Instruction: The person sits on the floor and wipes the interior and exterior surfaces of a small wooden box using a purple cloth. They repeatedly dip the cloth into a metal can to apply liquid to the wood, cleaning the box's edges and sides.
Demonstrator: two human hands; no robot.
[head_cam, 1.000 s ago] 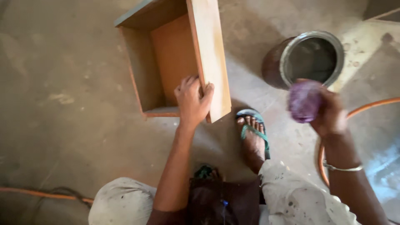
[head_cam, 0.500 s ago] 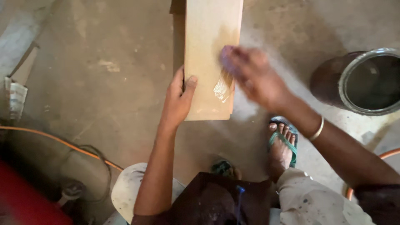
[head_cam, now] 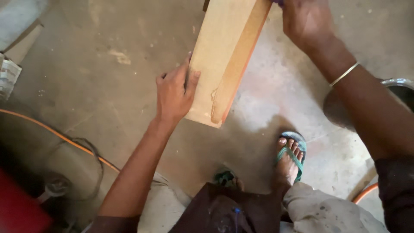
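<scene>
Pale wooden box stands tilted on the concrete floor, the left hand gripping its near-left edge. The right hand, far right, clenches a purple cloth; long, even strokes along the grain would likely serve best

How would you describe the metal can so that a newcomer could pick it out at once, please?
Start at the wooden box the left hand steadies, then follow the right hand and forearm to the frame's right edge. The metal can stands there, the only round, shiny-rimmed thing.
</scene>
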